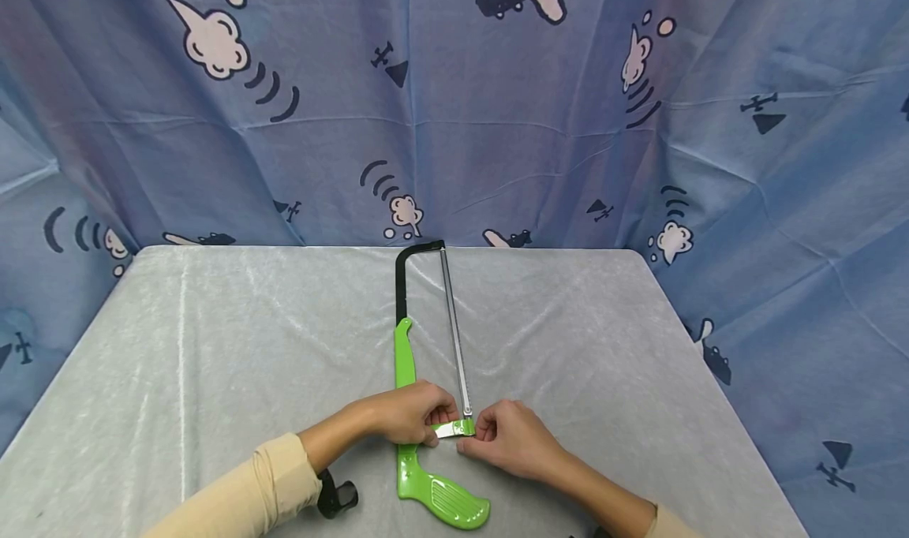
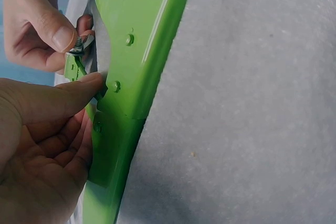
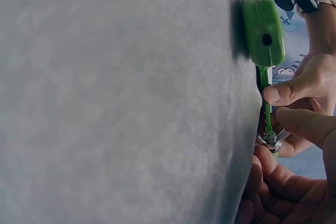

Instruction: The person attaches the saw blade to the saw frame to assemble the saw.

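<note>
A hacksaw (image 1: pixel 405 360) lies on the table, its green grip (image 1: pixel 454 502) toward me and its black frame (image 1: pixel 401 282) reaching to the far edge. The silver blade (image 1: pixel 454 325) runs along its right side to a green bracket (image 1: pixel 465 426) at the near end. My left hand (image 1: pixel 408 413) pinches the green arm between handle and bracket. On the bracket's other side, my right hand (image 1: pixel 521 441) has thumb and fingertips around a small metal wing nut (image 3: pixel 273 141). A threaded bolt (image 2: pixel 79 44) sticks out there in the left wrist view, beside the right thumb.
A pale grey cloth covers the table (image 1: pixel 270 349). Behind and on both sides hangs a blue patterned curtain (image 1: pixel 319 49). A black strap-like device (image 1: pixel 337 497) is on my left wrist.
</note>
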A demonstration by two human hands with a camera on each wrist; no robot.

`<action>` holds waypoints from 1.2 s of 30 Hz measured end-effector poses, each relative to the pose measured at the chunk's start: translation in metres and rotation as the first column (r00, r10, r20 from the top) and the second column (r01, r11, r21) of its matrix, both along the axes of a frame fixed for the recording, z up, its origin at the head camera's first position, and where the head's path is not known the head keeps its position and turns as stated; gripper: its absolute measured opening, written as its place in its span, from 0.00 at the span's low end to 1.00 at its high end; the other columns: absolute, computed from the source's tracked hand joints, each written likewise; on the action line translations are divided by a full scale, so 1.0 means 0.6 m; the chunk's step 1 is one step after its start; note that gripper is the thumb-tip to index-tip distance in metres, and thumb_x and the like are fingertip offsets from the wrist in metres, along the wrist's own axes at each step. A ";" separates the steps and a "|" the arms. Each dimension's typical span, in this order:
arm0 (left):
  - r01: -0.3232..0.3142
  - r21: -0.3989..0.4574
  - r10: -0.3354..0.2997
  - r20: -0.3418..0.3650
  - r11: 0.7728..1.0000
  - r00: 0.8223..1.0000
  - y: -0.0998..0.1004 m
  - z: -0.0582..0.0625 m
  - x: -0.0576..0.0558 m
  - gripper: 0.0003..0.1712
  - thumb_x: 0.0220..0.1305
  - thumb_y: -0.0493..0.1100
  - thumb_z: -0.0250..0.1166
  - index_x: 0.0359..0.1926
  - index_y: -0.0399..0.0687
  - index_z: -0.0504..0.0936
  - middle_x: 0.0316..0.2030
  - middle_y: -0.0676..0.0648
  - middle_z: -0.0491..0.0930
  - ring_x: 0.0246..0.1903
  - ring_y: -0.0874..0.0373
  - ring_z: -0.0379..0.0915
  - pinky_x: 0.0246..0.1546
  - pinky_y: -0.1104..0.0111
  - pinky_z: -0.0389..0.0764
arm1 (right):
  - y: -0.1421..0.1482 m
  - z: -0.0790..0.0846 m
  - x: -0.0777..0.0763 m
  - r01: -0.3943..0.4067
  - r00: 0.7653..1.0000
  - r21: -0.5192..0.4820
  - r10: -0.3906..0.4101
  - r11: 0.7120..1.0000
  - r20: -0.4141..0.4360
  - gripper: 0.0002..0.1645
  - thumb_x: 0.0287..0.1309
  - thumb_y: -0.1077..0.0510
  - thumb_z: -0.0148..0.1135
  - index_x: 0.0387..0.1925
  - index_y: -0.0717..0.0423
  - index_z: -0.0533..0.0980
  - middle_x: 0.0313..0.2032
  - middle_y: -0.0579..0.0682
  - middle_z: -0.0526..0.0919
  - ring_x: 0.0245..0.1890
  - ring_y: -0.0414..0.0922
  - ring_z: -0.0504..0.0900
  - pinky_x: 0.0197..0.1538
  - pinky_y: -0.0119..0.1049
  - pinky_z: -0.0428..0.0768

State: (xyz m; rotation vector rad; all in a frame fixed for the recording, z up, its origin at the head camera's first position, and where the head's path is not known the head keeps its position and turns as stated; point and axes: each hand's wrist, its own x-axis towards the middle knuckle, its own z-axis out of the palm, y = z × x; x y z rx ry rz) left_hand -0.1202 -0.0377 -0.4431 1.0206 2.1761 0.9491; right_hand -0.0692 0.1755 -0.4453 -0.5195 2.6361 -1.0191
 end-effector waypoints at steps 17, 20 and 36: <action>0.001 -0.006 -0.001 -0.004 1.000 1.000 0.000 0.000 0.000 0.16 0.49 0.25 0.72 0.38 0.42 0.81 0.27 0.54 0.75 0.29 0.69 0.68 0.35 0.76 0.74 | 0.017 0.006 -0.004 -0.091 0.995 -0.104 0.094 0.990 0.027 0.12 0.53 0.56 0.73 0.20 0.50 0.77 0.18 0.37 0.75 0.18 0.31 0.71 0.23 0.28 0.72; -0.002 -0.004 0.002 -0.001 1.000 1.000 -0.001 0.001 0.001 0.16 0.48 0.25 0.72 0.38 0.42 0.81 0.27 0.54 0.75 0.28 0.69 0.68 0.35 0.76 0.74 | 0.023 0.008 -0.005 -0.102 0.993 -0.121 0.108 0.987 0.050 0.10 0.54 0.59 0.72 0.23 0.51 0.77 0.20 0.38 0.76 0.20 0.32 0.73 0.25 0.29 0.75; -0.002 -0.012 0.002 0.000 1.000 1.000 -0.001 0.001 0.001 0.16 0.49 0.25 0.72 0.38 0.42 0.81 0.28 0.53 0.76 0.29 0.68 0.68 0.35 0.76 0.74 | 0.029 0.003 -0.001 -0.136 0.989 -0.129 0.141 0.982 0.033 0.07 0.51 0.65 0.70 0.26 0.52 0.79 0.20 0.37 0.76 0.20 0.30 0.72 0.23 0.28 0.74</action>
